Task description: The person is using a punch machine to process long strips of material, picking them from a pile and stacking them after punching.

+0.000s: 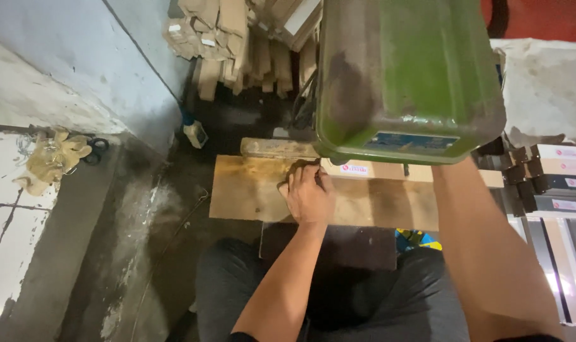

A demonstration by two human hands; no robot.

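One left hand (308, 193) on one wooden board (256, 190), under one green machine (408, 76).

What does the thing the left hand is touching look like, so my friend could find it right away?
Start at the big green machine hanging over the middle. Just under it lies a flat wooden board, and on the board's far edge a long pale strip with a small label, where the left hand rests its fingers. The dark pieces stacked to the right are shinier.
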